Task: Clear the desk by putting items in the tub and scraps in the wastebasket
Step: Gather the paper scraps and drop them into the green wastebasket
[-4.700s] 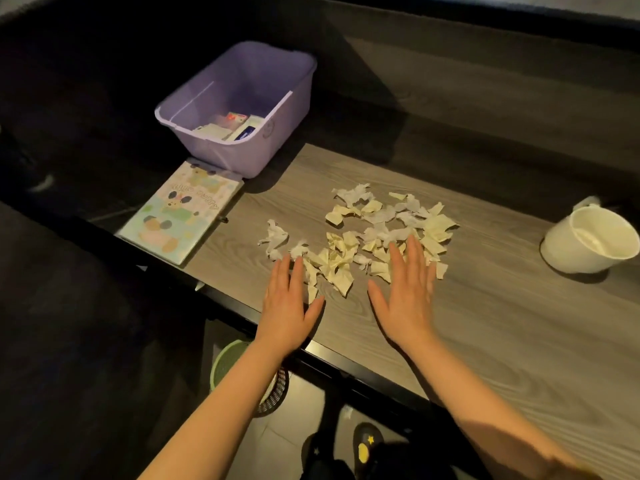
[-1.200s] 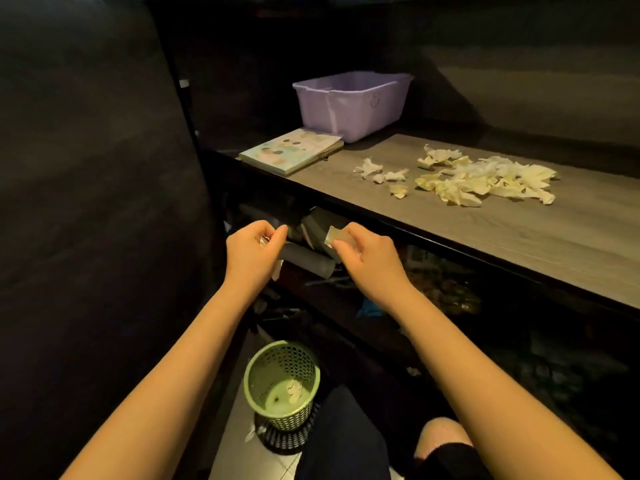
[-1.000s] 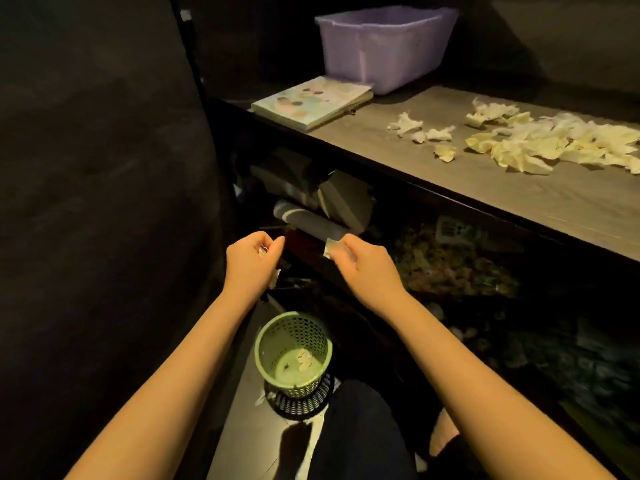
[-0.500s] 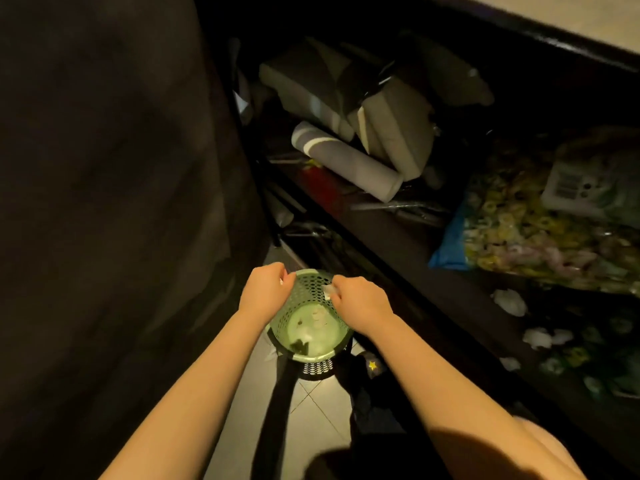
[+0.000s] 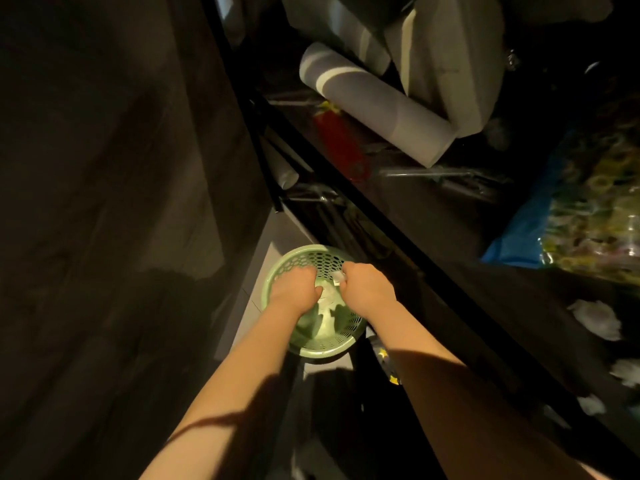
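Tiled floor (image 5: 254, 299), green perforated wastebasket (image 5: 311, 251), pale scraps (image 5: 326, 308)

Two hands inside a wastebasket on the floor, beside a low shelf.

The wastebasket (image 5: 313, 258) stands on the floor (image 5: 265, 271). The left hand (image 5: 294, 289) sits inside its 9 o'clock side and the right hand (image 5: 367, 289) over its 3 o'clock side, pinching a paper scrap (image 5: 338, 278). More scraps (image 5: 326, 308) lie in the basket. Behind it runs the shelf (image 5: 433, 216): from the basket, a rolled tube (image 5: 377, 109) lies near 1 o'clock, a bag (image 5: 588, 216) at 2 o'clock and crumpled papers (image 5: 595, 318) at 3 o'clock.
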`<state>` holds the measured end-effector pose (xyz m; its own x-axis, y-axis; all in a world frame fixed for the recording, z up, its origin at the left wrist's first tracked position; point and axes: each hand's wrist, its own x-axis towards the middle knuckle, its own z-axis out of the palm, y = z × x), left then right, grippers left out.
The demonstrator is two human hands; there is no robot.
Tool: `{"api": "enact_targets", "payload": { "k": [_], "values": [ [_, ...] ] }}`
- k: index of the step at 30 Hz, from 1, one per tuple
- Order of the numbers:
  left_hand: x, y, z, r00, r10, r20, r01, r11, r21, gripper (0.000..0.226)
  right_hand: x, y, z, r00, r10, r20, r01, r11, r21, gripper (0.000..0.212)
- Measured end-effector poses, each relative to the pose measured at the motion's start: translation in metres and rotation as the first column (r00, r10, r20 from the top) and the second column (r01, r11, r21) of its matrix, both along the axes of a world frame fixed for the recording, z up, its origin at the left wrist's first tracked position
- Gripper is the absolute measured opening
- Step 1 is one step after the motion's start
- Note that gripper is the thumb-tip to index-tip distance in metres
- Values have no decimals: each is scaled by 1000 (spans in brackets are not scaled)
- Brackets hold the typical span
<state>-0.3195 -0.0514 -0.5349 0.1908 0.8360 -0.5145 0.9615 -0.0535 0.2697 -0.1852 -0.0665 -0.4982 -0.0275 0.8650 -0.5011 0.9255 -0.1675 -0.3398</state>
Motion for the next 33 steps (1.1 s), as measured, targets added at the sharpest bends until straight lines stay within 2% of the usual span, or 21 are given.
{"api": "enact_targets", "payload": {
  "k": [4, 7, 11, 14, 19, 26, 33],
  "values": [
    [-7, 2, -10, 998, 56, 42, -52, 994, -95, 57, -4, 6, -16, 1000, -12, -1, 12, 997, -79, 26],
    [-14, 2, -10, 995, 72, 67, -61, 987, -146, 69, -4, 7, -24, 998, -12, -63, 3, 990, -144, 42],
    [-22, -1, -9, 999, 9, 33, -1, 971, -238, 67, -3, 3, -27, 993, 29, -114, -53, 976, -211, 60],
    [-24, -4, -8, 995, -104, -6, 97, 945, -313, 63, 1, 0, -27, 994, 26, -106, -49, 974, -222, 63],
    [-24, -7, -2, 974, -213, -71, 177, 923, -340, 62, 8, -4, -16, 997, 53, -61, -65, 975, -211, 62],
    [-28, -11, 28, 978, -173, -119, 146, 967, -208, 60, 11, -6, 15, 994, 98, -50, -104, 984, -146, 60],
    [-32, -22, 92, 985, -112, -132, 103, 992, -71, 58, 16, -21, 65, 990, 134, -34, -136, 990, -49, 65]
  ]
}}
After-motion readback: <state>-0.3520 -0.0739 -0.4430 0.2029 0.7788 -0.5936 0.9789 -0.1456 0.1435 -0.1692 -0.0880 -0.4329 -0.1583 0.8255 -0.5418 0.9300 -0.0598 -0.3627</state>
